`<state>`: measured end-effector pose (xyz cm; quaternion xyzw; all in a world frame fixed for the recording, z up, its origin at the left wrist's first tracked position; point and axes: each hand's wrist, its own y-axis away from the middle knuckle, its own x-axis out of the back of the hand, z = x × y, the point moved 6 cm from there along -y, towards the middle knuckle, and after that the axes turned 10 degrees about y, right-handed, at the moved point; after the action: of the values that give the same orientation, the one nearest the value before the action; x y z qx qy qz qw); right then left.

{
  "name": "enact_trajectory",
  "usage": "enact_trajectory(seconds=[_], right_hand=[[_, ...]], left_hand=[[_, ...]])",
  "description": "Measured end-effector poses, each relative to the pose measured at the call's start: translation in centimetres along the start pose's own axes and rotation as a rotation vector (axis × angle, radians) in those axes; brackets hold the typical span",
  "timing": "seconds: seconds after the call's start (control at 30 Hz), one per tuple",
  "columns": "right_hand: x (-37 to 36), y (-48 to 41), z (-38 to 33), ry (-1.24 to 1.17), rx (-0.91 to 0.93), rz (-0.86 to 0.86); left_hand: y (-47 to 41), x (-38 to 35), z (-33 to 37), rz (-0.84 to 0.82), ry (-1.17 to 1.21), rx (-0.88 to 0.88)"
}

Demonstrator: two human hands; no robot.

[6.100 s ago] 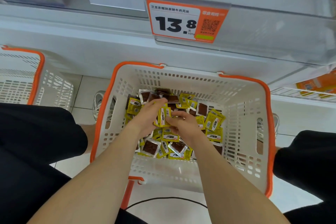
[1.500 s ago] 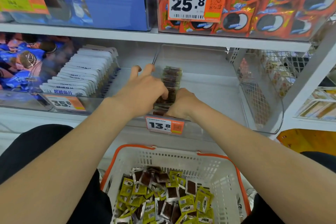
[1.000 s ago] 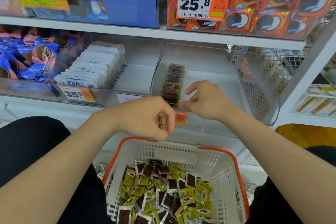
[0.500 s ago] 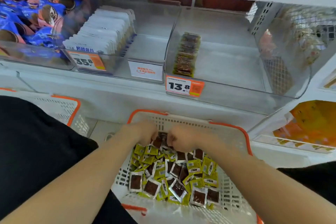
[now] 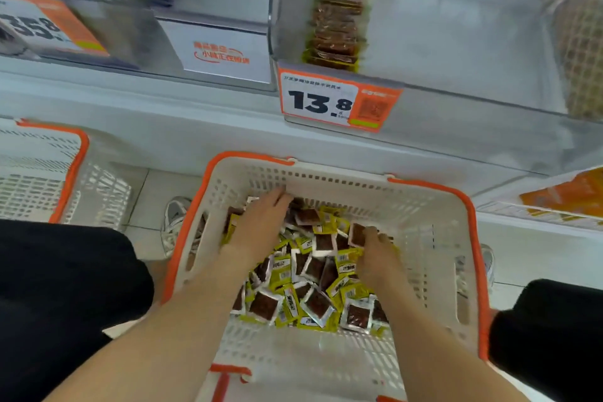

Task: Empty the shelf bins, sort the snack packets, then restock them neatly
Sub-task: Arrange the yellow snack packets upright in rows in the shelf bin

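A white basket with an orange rim (image 5: 427,188) stands on the floor between my knees, holding a loose heap of several yellow and brown snack packets (image 5: 313,281). My left hand (image 5: 261,225) lies on the heap at the back left with its fingers stretched forward. My right hand (image 5: 375,251) is at the right side of the heap, fingers curled on a brown-window packet (image 5: 358,234). Above, a clear shelf bin (image 5: 456,42) holds one neat row of the same packets (image 5: 336,26) along its left wall, behind a 13.8 price tag (image 5: 339,101).
A second white and orange basket (image 5: 49,173) stands on the floor at the left. A neighbouring clear bin carries a white sign (image 5: 222,52). Orange packages (image 5: 561,196) lie on a lower shelf at the right. A shoe (image 5: 176,222) shows beside the basket.
Both hands came down from the shelf bin into the basket. In the last half second they spread apart over the heap, and the view tilted down toward the basket.
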<state>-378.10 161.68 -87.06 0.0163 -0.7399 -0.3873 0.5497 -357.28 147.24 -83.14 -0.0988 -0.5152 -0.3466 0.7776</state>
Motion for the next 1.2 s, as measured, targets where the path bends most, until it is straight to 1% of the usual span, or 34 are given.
enact_trajectory(seconds=[0.03,0.1,0.17,0.23,0.3,0.33,0.37,0.43,0.5,0.57,0.6,0.67,0.8,0.87,0.93,1.03,1.07,1.1,1.2], right_hand=[[-0.2,-0.2,-0.4,-0.010,0.039,0.021],[-0.2,-0.5,-2.2,0.016,0.179,0.077],[0.7,-0.9,-4.5,-0.018,0.277,0.173],[0.8,-1.5,-6.4,-0.074,0.325,0.189],[-0.6,-2.1,-7.5,-0.060,0.352,0.082],[-1.5,-2.3,-7.6,-0.019,0.351,0.025],[-2.3,-2.5,-7.5,0.039,0.339,0.006],[-2.9,-2.7,-7.3,0.142,0.310,0.058],[-2.5,-2.9,-7.3,0.153,0.307,0.156],[-1.9,-2.9,-7.9,0.129,0.385,0.245],[-1.8,-2.8,-8.4,0.138,0.441,0.262],[-2.0,-2.7,-9.2,0.165,0.501,0.249],[-1.9,-2.5,-9.0,0.108,0.458,0.249],[-1.7,-2.1,-8.2,0.092,0.450,0.225],[-1.6,-1.9,-7.1,-0.012,0.374,0.193],[-1.3,-1.8,-5.7,-0.398,0.168,0.135],[-1.3,-1.9,-5.5,-0.512,0.129,0.107],[-1.2,-1.8,-5.5,-0.600,0.104,0.058],[-2.2,-1.2,-5.5,-0.913,-0.014,-0.205]], left_hand=[[-0.5,-0.3,0.3,0.043,0.019,-0.017],[-1.2,-1.2,0.5,0.054,0.047,-0.011],[-1.6,-2.5,0.2,-0.011,0.071,0.012],[-1.6,-3.6,-0.1,-0.088,0.060,0.011],[-1.4,-4.1,-0.2,-0.109,-0.010,0.012],[-1.4,-4.2,-0.2,-0.099,-0.037,0.008],[-1.2,-4.2,-0.1,-0.092,-0.042,0.002],[-0.9,-4.4,0.0,-0.088,0.019,-0.008],[-0.7,-4.7,-0.1,-0.119,0.071,0.002],[-0.5,-4.9,-0.3,-0.115,0.123,0.015],[-0.3,-4.9,-0.5,-0.102,0.166,0.029],[0.2,-5.0,-1.2,-0.083,0.221,0.071],[1.5,-5.1,-2.3,-0.075,0.247,0.188],[2.0,-5.0,-2.1,-0.059,0.229,0.197],[2.6,-5.0,-1.8,-0.065,0.179,0.198],[3.2,-4.7,-1.8,-0.074,0.079,0.184],[3.2,-4.6,-1.6,-0.083,0.032,0.165],[3.1,-4.6,-1.5,-0.100,-0.002,0.147],[2.5,-4.5,-1.0,-0.179,-0.062,0.114]])
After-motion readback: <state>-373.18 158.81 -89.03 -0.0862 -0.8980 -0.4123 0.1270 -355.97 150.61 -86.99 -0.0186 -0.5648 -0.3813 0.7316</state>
